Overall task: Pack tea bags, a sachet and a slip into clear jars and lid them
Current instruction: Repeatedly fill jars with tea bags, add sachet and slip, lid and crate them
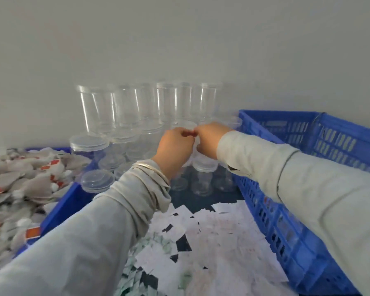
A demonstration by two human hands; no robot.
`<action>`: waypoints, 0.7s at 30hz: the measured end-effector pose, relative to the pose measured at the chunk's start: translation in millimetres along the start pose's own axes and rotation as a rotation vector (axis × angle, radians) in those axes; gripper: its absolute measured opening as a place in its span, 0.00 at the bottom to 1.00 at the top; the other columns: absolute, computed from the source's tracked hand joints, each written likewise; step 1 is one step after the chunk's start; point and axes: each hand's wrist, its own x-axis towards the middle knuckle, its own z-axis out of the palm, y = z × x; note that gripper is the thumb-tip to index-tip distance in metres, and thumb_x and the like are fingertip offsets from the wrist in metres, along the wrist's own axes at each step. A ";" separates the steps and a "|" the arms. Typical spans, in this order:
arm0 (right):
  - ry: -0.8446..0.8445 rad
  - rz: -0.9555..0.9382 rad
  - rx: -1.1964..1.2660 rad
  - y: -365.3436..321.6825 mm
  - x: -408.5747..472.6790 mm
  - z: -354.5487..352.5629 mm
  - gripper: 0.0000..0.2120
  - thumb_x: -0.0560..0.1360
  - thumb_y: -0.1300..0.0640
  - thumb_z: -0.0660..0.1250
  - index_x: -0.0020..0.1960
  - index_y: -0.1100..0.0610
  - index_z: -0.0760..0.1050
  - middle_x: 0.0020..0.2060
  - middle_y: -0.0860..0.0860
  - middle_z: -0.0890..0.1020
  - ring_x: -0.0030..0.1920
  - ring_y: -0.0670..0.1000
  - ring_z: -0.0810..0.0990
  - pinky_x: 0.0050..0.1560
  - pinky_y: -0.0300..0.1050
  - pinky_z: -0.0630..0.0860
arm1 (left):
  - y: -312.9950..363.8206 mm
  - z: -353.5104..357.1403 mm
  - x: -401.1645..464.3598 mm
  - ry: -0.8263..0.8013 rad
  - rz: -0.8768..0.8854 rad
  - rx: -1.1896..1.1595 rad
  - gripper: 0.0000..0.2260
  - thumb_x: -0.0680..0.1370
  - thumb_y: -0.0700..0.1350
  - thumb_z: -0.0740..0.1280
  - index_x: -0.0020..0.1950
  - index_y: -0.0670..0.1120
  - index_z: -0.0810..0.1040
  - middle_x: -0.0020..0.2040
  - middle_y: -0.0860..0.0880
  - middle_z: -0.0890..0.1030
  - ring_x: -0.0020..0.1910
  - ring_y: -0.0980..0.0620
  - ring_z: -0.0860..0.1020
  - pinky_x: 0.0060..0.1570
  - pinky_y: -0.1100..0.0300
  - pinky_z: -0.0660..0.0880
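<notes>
My left hand (175, 149) and my right hand (209, 138) meet at the middle of the table, fingers curled round a clear jar (204, 165) from both sides. The thumbs touch above it. Most of that jar is hidden behind the hands; only its ringed lower end shows. Clear jars (137, 107) stand stacked against the wall behind. Tea bags (19, 189) with orange tags fill a bin at the left. White slips (218, 231) lie heaped in front, with green-white sachets (152, 251) beside them.
A blue slatted crate (308, 159) stands at the right, its wall close to my right forearm. The tea bags' blue bin (73, 197) borders the left. Loose clear lids (97, 180) and lidded jars (88, 144) crowd the space left of my hands.
</notes>
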 end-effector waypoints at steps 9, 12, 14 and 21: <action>-0.285 0.425 0.630 -131.5 28.5 148.0 0.49 0.69 0.39 0.71 0.75 0.65 0.52 0.70 0.61 0.66 0.67 0.59 0.70 0.65 0.50 0.70 | -124.3 -166.6 -60.8 0.103 -0.153 0.095 0.10 0.78 0.41 0.63 0.43 0.56 0.76 0.40 0.60 0.77 0.34 0.64 0.73 0.24 0.77 0.66; 0.011 0.646 1.028 -153.6 36.8 178.6 0.50 0.64 0.48 0.79 0.74 0.62 0.54 0.70 0.60 0.64 0.68 0.60 0.68 0.66 0.54 0.69 | -157.6 -176.9 -80.6 0.086 -0.120 0.059 0.12 0.77 0.40 0.65 0.41 0.57 0.76 0.39 0.58 0.80 0.28 0.65 0.75 0.25 0.75 0.68; 0.138 0.700 1.097 -161.6 39.7 190.2 0.44 0.63 0.50 0.80 0.70 0.61 0.61 0.68 0.60 0.68 0.66 0.60 0.70 0.63 0.53 0.70 | -174.1 -175.5 -86.3 0.054 -0.127 0.009 0.12 0.77 0.38 0.65 0.42 0.56 0.77 0.41 0.56 0.82 0.34 0.64 0.78 0.32 0.71 0.73; 0.454 0.439 1.262 -181.4 11.2 175.3 0.32 0.62 0.55 0.80 0.60 0.54 0.66 0.57 0.51 0.74 0.59 0.54 0.74 0.59 0.46 0.71 | -199.4 -182.5 -81.3 -0.063 -0.038 0.016 0.09 0.76 0.42 0.68 0.48 0.58 0.76 0.44 0.60 0.80 0.40 0.65 0.77 0.36 0.73 0.73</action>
